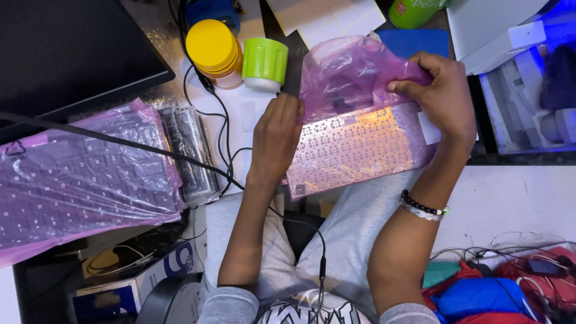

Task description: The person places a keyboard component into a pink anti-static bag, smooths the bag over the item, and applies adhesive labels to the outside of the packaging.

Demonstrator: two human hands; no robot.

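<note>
Closest in, on the floor by the right knee, lies a heap of red and blue cloth (486, 297) with tangled wires. Above the lap, both hands hold one keyboard in a pink plastic bag (360, 147), just in front of the desk's near edge. The left hand (275, 139) is curled on the bag's left side. The right hand (441, 96) pinches the bag's loose top shut between thumb and fingers. One beaded bracelet (423, 207) sits on the right wrist. At the desk's left edge lies a stack of bagged keyboards (78, 174). Farther back stand one yellow-lidded jar (213, 48) and one green-capped roll (264, 63), almost touching. Little free room remains between them.
</note>
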